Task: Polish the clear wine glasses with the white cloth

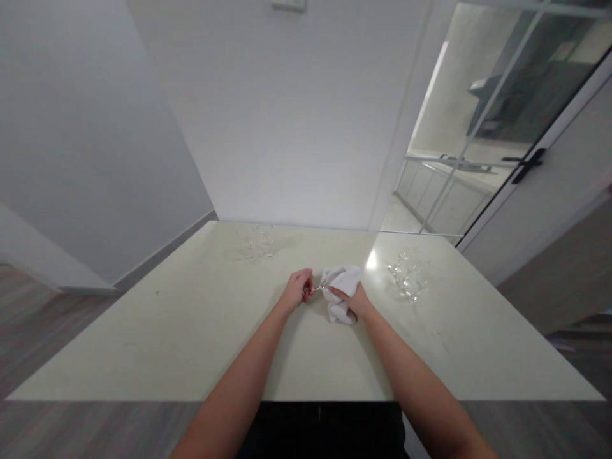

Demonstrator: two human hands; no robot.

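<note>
My left hand is closed around one end of a small stemmed glass, held above the middle of the table. The glass's thin clear stem shows between my two hands. A crumpled white cloth covers its other end, which is hidden. Gripping that cloth, my right hand has its fingers pressed along it close to the stem. Part of the cloth hangs below the right hand.
On the pale table, several clear glasses stand at the back left. Another group of clear glassware is to the right. Behind the table rises a white wall, with a glazed door at the right.
</note>
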